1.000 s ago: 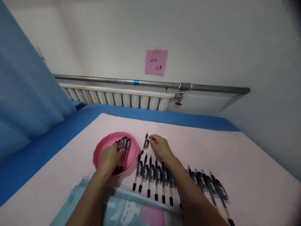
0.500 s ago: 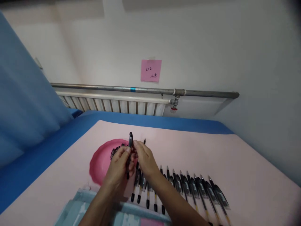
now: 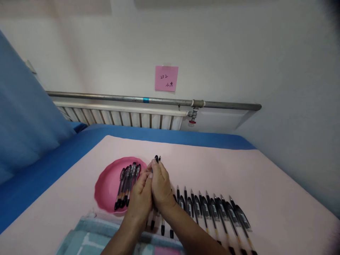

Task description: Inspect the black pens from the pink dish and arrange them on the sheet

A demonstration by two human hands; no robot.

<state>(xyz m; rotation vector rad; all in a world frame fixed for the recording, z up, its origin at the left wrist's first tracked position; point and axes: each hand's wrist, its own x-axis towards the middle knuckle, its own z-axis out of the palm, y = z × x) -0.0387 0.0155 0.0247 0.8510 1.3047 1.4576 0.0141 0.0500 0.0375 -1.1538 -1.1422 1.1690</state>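
My left hand point(image 3: 141, 198) and my right hand point(image 3: 160, 186) are pressed together over the pink cloth, both closed round one black pen point(image 3: 156, 158) whose capped end sticks up above the fingers. To their left a pink bowl point(image 3: 106, 184) holds several black pens point(image 3: 127, 184). To the right a row of several black pens point(image 3: 212, 209) with their caps beside them lies side by side on the cloth; the row's left end is hidden under my hands.
A pink cloth point(image 3: 239, 170) covers a blue mattress point(image 3: 53, 159). A folded teal towel point(image 3: 85, 241) lies at the near edge. Behind are a white radiator point(image 3: 119, 118), a metal pipe point(image 3: 212, 104), and a pink note point(image 3: 166, 78) on the wall. A blue curtain point(image 3: 23, 117) hangs left.
My left hand took a pen out of the bowl and my right hand left the row. Both met over the cloth on that pen, and have since sunk lower, closer together.
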